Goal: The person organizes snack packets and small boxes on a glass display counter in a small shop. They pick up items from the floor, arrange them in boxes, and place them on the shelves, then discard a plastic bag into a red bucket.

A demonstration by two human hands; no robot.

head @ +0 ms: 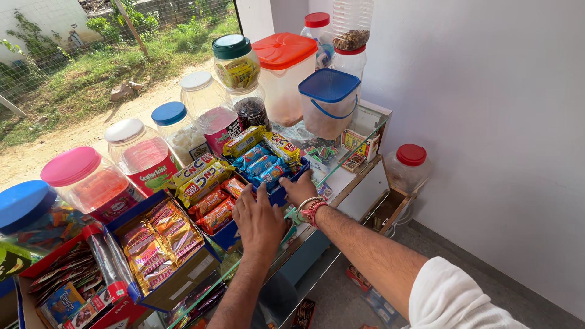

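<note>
Both hands reach forward over the glass tabletop (356, 173) to a blue cardboard tray (281, 194) of snack packets. Left hand (261, 220) lies palm down, fingers together and extended, on the tray's near edge, touching it. Right hand (300, 189) sits just beside it at the tray's right corner, fingers curled on the rim; thread bracelets (312, 209) on the wrist, white sleeve (454, 298) further up the arm. Neither hand has a packet closed in it; both press on the tray.

The tray sits mid-tabletop. Inside: blue wrapped packets (261, 166) at the far end, yellow packets (244, 141) behind them, orange-red packets (214, 210) at the near left, yellow-white packets (200, 173) stacked above those.

Left of it, a second blue box (173, 286) with pink-and-gold packets (155, 247). Further left, a red box (100, 307) of dark sachets.

Behind, a row of clear plastic jars: blue-lid jar (27, 216) at far left, pink-lid jar (88, 183), white-lid jar (143, 152) with a red label, small blue-lid jar (177, 128) of white pieces, white-lid jar (210, 109) with pink contents, green-lid jar (236, 61) stacked on a dark-filled jar (251, 111). An orange-lid square tub (286, 73), blue-lid tub (329, 103) with handle, red-lid bottles (348, 36) at back. A red-lid jar (409, 167) stands low by the white wall.
</note>
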